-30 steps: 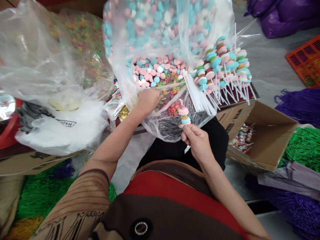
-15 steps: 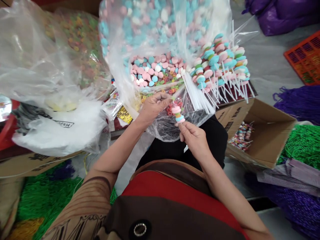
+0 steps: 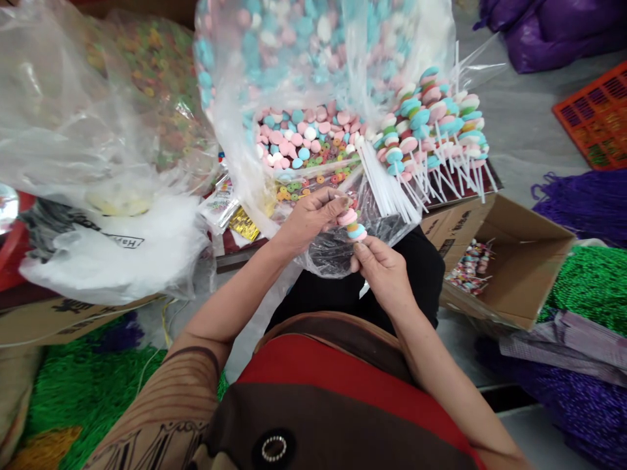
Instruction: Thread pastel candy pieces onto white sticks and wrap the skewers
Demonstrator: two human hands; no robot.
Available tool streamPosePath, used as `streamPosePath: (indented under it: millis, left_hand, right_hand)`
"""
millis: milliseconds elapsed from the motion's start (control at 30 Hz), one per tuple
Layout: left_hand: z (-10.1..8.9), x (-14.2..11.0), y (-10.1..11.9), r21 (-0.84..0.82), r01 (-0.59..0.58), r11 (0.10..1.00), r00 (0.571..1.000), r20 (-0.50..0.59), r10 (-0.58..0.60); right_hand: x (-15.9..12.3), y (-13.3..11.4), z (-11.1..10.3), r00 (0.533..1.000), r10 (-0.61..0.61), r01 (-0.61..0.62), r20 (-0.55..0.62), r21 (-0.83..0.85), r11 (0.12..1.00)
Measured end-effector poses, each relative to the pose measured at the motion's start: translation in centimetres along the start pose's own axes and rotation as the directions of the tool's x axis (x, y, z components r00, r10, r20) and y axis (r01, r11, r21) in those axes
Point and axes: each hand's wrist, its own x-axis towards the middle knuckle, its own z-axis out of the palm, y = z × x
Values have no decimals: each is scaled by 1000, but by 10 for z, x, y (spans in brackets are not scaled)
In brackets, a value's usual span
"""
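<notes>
In our right hand [image 3: 379, 261] we grip the lower end of a skewer [image 3: 353, 228] strung with pink, blue and white sweets, and our left hand [image 3: 316, 219] has its fingers pinched together at the upper end. Just beyond lie loose candy rings [image 3: 292, 187] and sweets [image 3: 289, 138]. To the right we see white sticks [image 3: 385, 183], then heaped skewers [image 3: 434, 121], near an open box [image 3: 522, 261].

The left hand [image 3: 316, 219] partly hid the skewer [image 3: 356, 230]; the edge cut the crate [image 3: 594, 117]; the carton [image 3: 524, 264] held blurs, perhaps sweets [image 3: 472, 266].
</notes>
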Motion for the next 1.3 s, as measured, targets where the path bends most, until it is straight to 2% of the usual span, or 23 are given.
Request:
streamPosePath:
  millis: [67,133,200,233,300,367,433,500,633,733,833,933,967,1033,1100,1133,1200,1267,1300]
  left_hand:
    - [2,-2,-1,-15,0,1000,1000,-24,0]
    - [3,-3,-3,-16,-10,1000,998,-68,9]
    - [5,-5,-6,-4,-39,999,996,-86,39]
    - [6,-6,-8,8,-61,998,995,-81,61]
    - [8,-9,-12,36,-106,994,992,-64,108]
    - [8,-13,-16,69,-121,990,991,-51,125]
    - [7,-16,-17,81,-102,991,994,-39,105]
    - [4,-17,-12,55,-58,997,998,-35,60]
    - [-4,-10,10,16,83,996,991,-105,-81]
    - [-7,-5,20,32,150,988,981,-128,-144]
    - [-6,-4,12,-41,130,991,984,-116,-134]
    - [-9,-3,1,-106,73,992,983,-158,-90]
    - [-13,-1,-1,-73,50,996,982,-180,-62]
    - [-27,11,3,114,-1,993,971,-238,28]
    - [-47,32,13,434,-25,901,943,-289,165]
    - [-57,44,19,607,-10,795,924,-298,240]
    - [-75,70,28,877,65,477,917,-240,317]
    - [-86,93,32,970,158,184,944,-203,262]
    - [-88,101,31,980,182,84,953,-197,231]
  right_hand:
    - [2,1,-2,993,-68,62,-99,-63,996]
    - [3,0,-4,963,-178,139,-202,-192,971]
    - [2,-3,-5,941,-229,164,-249,-257,952]
    - [1,-4,-5,948,-200,146,-248,-218,965]
    - [0,-7,-3,979,-60,55,-194,-29,998]
    - [0,-8,0,993,89,-77,-73,156,985]
    - [2,-8,2,987,158,-159,23,245,956]
    - [4,-7,3,987,157,-164,45,284,945]
    - [8,-8,1,995,99,-89,-15,318,944]
    - [7,-11,-1,996,90,-77,-25,318,945]
    - [4,-13,-1,995,99,-87,-21,327,941]
    - [2,-14,-2,994,107,-89,-34,346,934]
    - [2,-13,-3,993,107,-87,-40,348,934]
    - [1,-13,-4,993,109,-87,-45,342,936]
    - [1,-12,-4,993,111,-91,-41,335,938]
    - [1,-12,-3,993,111,-93,-35,332,939]
    - [1,-11,-2,994,105,-92,-23,326,941]
    - [1,-11,-1,995,102,-93,-12,317,944]
    - [1,-11,-1,995,103,-95,-10,314,945]
